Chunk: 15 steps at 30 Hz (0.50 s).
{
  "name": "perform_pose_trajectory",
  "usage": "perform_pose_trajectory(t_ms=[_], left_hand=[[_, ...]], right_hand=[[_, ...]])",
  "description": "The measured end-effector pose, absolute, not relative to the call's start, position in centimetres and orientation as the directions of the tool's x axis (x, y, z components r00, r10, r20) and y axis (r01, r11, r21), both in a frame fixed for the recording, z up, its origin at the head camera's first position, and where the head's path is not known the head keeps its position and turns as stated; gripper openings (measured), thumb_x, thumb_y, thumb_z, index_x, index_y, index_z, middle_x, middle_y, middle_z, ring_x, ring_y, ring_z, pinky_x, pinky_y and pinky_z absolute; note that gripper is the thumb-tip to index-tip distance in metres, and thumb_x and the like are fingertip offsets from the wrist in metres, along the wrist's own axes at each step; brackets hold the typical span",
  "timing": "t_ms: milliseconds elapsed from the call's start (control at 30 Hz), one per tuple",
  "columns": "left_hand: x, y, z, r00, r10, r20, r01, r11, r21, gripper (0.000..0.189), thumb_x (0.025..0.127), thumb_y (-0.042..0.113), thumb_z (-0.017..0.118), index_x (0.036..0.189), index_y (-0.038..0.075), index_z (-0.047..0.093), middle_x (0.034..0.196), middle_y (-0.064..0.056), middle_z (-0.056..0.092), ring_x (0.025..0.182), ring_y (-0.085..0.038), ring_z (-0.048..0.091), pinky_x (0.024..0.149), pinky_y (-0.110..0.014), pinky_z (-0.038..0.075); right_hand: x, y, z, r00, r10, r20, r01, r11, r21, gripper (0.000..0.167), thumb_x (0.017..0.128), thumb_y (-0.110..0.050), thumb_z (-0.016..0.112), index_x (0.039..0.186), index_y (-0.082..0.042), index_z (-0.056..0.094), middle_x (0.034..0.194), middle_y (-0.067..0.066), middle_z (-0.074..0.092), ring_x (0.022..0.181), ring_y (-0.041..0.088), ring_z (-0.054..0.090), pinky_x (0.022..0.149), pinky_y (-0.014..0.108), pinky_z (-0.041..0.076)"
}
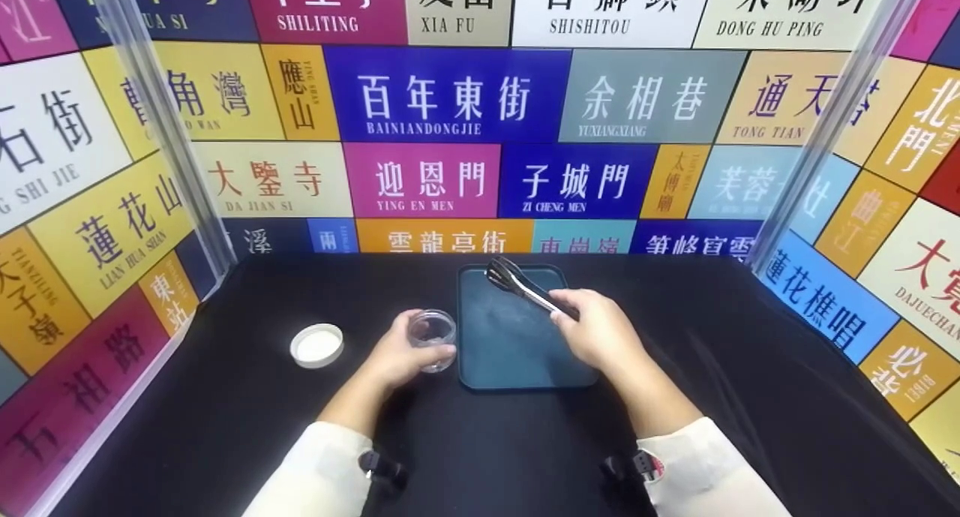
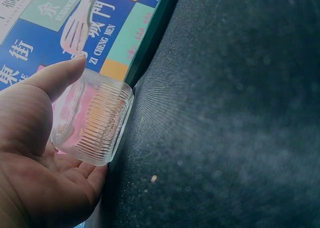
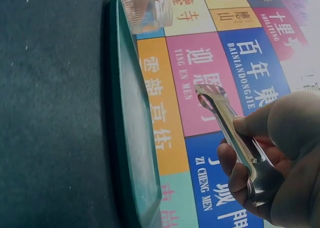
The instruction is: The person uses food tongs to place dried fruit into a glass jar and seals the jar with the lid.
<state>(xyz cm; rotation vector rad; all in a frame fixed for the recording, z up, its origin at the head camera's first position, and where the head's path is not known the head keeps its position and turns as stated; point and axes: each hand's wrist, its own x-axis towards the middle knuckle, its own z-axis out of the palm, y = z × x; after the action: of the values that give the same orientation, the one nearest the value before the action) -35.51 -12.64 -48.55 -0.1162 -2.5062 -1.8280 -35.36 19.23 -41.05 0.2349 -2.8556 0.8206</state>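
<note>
Between lid (image 1: 316, 345) and tray (image 1: 510, 363), left hand (image 1: 399, 354) grips jar (image 1: 433, 328); above tray, right hand (image 1: 598, 328) grips tongs (image 1: 517, 281).

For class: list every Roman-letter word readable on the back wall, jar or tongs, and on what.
"SHILITING": crimson panel
"XIA FU": tan panel
"SHISHITOU": white panel
"DONG HU PING": cream panel
"YING SHAN": orange panel
"BAINIANDONGJIE": upper blue panel
"YUXIANGXIANG": grey panel
"TONG TIAN": peach panel
"DA JIAN SI": beige panel
"YING EN MEN": pink panel
"ZI CHENG MEN": lower blue panel
Others: too small, blurred or covered.
Jar, tongs: none seen.
</note>
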Motion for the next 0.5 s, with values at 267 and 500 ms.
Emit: perform_pose_trajectory(t_ms=[267,500], left_hand=[[-35.4,-12.6,-48.6,-0.996,0.035,0.077,0.084,0.3,0.95,0.095,0.08,0.02,0.094,0.156,-0.001,0.04,0.148,-0.027,0.062,0.131,-0.039,0.067,0.12,-0.052,0.049],[-35.4,-12.5,-48.5,-0.997,0.032,0.067,0.073,0.303,0.95,0.095,0.08,0.023,0.094,0.156,0.001,0.041,0.146,-0.025,0.064,0.13,-0.036,0.067,0.118,-0.051,0.05]], right_hand=[[-34.6,18.5,-40.5,-0.97,-0.125,0.208,-0.217,0.832,-0.51,0.043,0.106,-0.028,0.066,0.148,-0.02,0.065,0.153,0.013,0.064,0.147,0.036,0.056,0.125,0.06,0.041],[-33.9,17.9,-40.1,-0.961,-0.14,0.24,-0.245,0.833,-0.495,0.042,0.105,-0.028,0.067,0.147,-0.021,0.067,0.151,0.012,0.065,0.145,0.037,0.058,0.124,0.059,0.043]])
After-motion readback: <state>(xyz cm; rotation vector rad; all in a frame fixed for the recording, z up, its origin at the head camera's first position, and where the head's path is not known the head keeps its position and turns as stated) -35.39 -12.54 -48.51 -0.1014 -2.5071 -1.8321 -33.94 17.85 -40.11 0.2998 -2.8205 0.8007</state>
